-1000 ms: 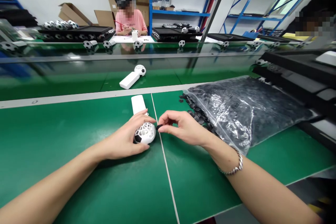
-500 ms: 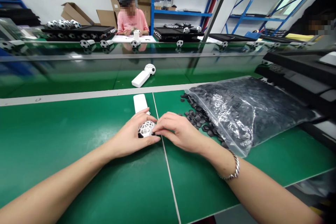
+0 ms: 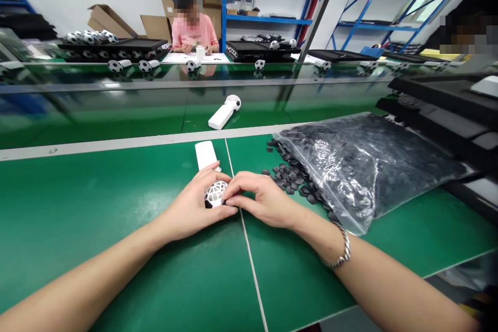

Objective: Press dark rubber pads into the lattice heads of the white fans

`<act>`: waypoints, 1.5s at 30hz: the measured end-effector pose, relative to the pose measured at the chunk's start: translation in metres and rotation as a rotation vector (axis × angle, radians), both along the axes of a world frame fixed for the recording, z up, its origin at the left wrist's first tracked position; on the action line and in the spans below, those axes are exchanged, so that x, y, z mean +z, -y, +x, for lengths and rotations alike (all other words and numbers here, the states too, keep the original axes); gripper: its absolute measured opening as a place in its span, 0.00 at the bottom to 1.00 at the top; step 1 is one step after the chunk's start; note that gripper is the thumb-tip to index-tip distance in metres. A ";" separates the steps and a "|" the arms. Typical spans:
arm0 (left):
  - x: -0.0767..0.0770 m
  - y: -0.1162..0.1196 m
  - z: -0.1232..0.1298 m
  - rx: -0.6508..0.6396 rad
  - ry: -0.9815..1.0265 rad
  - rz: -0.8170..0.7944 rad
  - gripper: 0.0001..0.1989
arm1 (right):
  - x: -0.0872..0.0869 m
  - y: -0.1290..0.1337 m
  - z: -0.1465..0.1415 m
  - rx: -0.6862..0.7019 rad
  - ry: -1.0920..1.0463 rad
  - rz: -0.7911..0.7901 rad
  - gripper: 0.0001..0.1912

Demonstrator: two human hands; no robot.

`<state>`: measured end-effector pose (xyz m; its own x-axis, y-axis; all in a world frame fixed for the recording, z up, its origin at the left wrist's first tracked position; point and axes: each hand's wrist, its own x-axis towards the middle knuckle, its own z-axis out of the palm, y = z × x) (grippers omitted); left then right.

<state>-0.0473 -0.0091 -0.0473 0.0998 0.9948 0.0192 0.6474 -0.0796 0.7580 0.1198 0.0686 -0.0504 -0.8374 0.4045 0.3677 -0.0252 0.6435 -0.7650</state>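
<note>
A white handheld fan with a football-shaped lattice head lies on the green bench, its white handle pointing away from me. My left hand curls around the left of the head, thumb on the near side and fingers on the far side. On the head's right side, my right hand pinches a small black piece against the lattice. The fingertips mostly cover that piece. Loose black pieces, some clearly five- or six-sided, lie scattered to the right of my right hand.
A clear plastic bag full of black pieces lies at right, beside stacked black trays. Behind a pale rail, another fan rides a green belt. Several fans line the far belt, where a person in pink sits.
The fan on the near belt has moved right, while those on the far belt have shifted left. My right fingertips have moved slightly left and down on the ball-shaped head; my left hand keeps its hold.
</note>
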 end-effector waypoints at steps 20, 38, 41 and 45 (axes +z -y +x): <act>0.001 0.000 -0.001 -0.018 0.007 0.010 0.17 | -0.004 -0.001 -0.008 -0.006 -0.057 -0.498 0.07; 0.000 0.002 0.000 -0.026 0.041 -0.027 0.22 | 0.001 -0.033 0.012 -0.507 0.360 0.060 0.10; -0.002 0.003 -0.001 -0.022 0.004 -0.026 0.22 | 0.005 -0.044 0.025 -0.729 0.742 0.340 0.11; -0.005 0.002 -0.002 -0.017 -0.036 0.001 0.22 | 0.004 -0.045 0.028 -0.635 0.880 0.356 0.07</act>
<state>-0.0497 -0.0113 -0.0528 0.1173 0.9930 0.0160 0.6727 -0.0913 0.7342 0.1478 0.1141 -0.0465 -0.5422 0.8375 -0.0672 0.8372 0.5318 -0.1277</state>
